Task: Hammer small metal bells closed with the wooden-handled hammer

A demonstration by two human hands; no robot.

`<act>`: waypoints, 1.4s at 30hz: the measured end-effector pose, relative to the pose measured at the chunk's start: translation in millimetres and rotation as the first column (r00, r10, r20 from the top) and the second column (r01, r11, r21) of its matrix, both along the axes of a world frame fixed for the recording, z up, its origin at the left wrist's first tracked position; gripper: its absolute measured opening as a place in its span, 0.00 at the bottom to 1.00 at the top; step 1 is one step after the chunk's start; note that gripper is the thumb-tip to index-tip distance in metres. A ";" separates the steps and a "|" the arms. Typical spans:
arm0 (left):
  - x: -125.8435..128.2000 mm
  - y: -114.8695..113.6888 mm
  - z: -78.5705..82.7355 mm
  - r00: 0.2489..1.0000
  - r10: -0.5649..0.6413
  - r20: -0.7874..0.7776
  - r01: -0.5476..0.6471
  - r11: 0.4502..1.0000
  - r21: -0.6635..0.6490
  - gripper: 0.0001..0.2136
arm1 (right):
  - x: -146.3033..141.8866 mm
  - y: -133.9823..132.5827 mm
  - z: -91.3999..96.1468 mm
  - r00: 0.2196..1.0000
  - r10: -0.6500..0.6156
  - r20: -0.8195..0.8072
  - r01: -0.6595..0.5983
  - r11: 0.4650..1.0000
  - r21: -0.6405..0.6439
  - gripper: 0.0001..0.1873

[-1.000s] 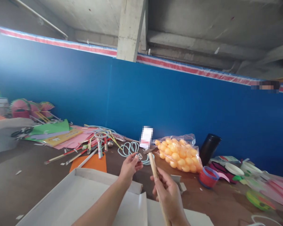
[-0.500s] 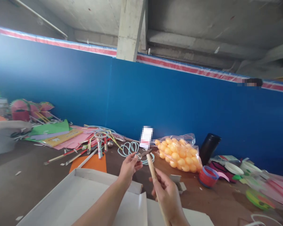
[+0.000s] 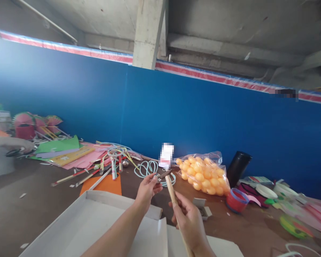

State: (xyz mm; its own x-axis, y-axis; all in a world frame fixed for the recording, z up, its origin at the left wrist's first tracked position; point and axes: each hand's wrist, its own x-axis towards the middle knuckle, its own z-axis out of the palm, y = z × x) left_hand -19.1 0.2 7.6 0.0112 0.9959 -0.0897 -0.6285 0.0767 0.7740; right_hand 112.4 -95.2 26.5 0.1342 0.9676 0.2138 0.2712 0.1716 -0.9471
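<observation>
My left hand (image 3: 147,190) is closed, pinching a small shiny metal ball (image 3: 157,178) between thumb and fingers. The fingers of my right hand (image 3: 187,217) wrap round the pale wooden handle of a hammer (image 3: 171,191). Its narrow dark head crosses the top of the handle, close to the ball; I cannot tell whether they touch. Behind both hands lies a coil of light blue cord (image 3: 147,168). Below my forearms is a white shallow box (image 3: 115,217). To the right of my right hand stands a small open carton (image 3: 202,210), its contents hard to make out.
A clear bag of orange balls (image 3: 202,175), a black cylinder (image 3: 239,167) and a red tub (image 3: 237,200) stand at right. Coloured paper (image 3: 57,145), sticks and another metal ball (image 3: 125,163) lie at left. At far left, another person's pale sleeve (image 3: 1,157) reaches in beside dark scissors (image 3: 13,152).
My hands, the ball and the hammer keep nearly the same places. The pale sleeve at far left has shifted slightly. The whole view has moved very little.
</observation>
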 end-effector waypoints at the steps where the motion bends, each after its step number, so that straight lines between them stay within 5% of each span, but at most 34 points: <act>1: -0.1 0.1 0.0 1.000 0.005 0.002 -0.005 1.000 -0.003 0.13 | -0.3 0.0 0.4 1.000 -0.012 -0.003 0.012 1.000 0.009 0.28; 21: 0.8 -0.2 2.1 0.998 0.055 -0.032 -0.055 0.998 -0.003 0.12 | 0.5 1.8 0.2 1.000 -0.023 -0.010 0.023 1.000 0.011 0.27; 25: 0.7 -0.8 2.8 0.999 0.026 -0.038 -0.026 1.000 -0.005 0.11 | 0.2 0.7 2.0 0.999 0.050 -0.005 -0.050 0.999 -0.019 0.26; 32: -2.8 -2.4 6.8 0.992 -0.024 0.124 0.028 0.999 -0.032 0.10 | 0.4 0.9 5.7 0.987 -0.102 -0.126 0.101 0.995 -0.013 0.27; 42: -4.2 -3.5 5.6 0.980 -0.058 0.192 0.062 0.998 -0.016 0.08 | -4.2 0.7 -0.6 0.994 -0.062 -0.086 0.067 0.997 0.050 0.30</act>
State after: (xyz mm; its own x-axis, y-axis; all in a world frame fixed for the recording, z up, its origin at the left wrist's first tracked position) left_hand -23.3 -3.2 13.2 0.0903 0.9907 -0.1016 -0.7587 0.1345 0.6374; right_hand 108.2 -94.5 25.9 0.2157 0.9440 0.2498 0.2028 0.2069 -0.9571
